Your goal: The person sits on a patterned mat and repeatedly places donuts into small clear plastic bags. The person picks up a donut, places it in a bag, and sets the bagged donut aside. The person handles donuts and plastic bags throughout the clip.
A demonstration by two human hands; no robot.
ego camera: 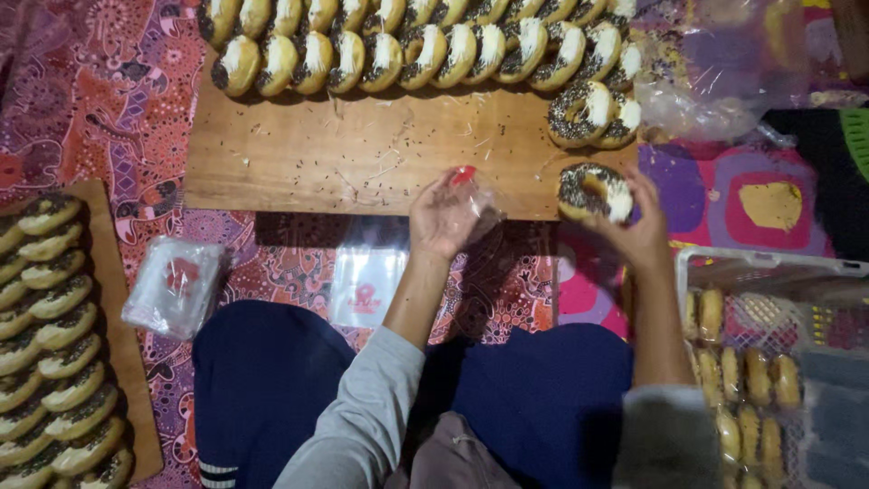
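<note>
While fingers grip it, the doughnut [593, 192] shows dark sprinkles.

A ring doughnut [593, 192] (chocolate sprinkles and white shreds on top) is tilting at the board's right near edge; left of it, a small clear plastic bag [475, 204] is crumpling.

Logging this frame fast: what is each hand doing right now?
Left hand: closed on a clear plastic bag.
Right hand: holding a sprinkled doughnut.
</note>
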